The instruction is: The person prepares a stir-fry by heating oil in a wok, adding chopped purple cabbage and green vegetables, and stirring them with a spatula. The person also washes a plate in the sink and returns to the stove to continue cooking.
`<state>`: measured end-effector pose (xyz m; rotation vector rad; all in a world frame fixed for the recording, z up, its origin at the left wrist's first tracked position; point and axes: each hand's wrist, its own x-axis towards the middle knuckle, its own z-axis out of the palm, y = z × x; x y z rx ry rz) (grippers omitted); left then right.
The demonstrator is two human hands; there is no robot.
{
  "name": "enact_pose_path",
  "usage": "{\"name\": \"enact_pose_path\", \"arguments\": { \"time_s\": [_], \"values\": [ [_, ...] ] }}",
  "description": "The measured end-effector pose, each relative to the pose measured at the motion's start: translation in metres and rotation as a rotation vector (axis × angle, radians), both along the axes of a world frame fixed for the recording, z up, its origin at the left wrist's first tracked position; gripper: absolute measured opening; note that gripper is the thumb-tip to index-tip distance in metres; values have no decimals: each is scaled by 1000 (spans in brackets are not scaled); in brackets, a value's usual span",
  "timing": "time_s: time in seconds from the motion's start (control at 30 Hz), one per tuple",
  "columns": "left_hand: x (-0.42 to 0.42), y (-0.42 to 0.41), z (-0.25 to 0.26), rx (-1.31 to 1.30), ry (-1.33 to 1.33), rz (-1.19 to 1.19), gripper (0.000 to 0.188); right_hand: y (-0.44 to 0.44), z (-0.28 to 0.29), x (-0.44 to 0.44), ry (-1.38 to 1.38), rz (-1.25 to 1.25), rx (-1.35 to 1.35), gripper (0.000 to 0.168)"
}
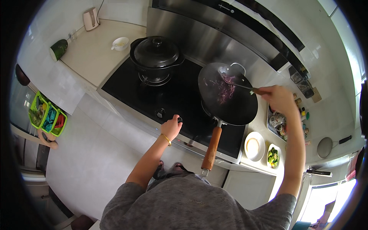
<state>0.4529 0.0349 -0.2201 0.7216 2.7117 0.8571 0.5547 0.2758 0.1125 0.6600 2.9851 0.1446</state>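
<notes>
My left hand point(171, 127) grips a black control knob point(180, 119) near the front edge of the black glass gas cooktop point(138, 100). In my right hand point(278, 99) is the wooden handle of a metal spatula point(243, 86), its blade reaching into a black wok point(230, 112). Purple shredded food point(226, 90), possibly onion or cabbage, lies in the wok under the blade. The wok sits on the right burner, and its wooden handle point(212, 148) points toward my body. What the spatula's blade tip looks like is partly hidden by the food.
A lidded black pot point(156, 54) stands on the left burner. To the right are a white plate point(254, 146), a dish of green vegetables point(273, 156) and a tray of seasoning jars point(277, 120). A small white bowl point(120, 43) rests on the left counter. Green baskets point(47, 115) stand at far left.
</notes>
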Motion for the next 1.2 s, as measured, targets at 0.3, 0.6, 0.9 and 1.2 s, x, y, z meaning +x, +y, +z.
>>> {"name": "enact_pose_path", "arguments": {
  "time_s": [0.3,0.6,0.9,1.2],
  "values": [
    [-7,3,5,41,-2,-53,22,-2,55,29,-345,145,226,28],
    [-14,14,22,-65,-1,-186,17,-21,49,28,-215,275,83,23],
    [-11,11,-8,-118,256,-135,8,40,-32,10,178,-230,-522,32],
    [-6,0,-10,168,329,-194,5,5,-154,108,418,-633,-1509,42]
  ]
}}
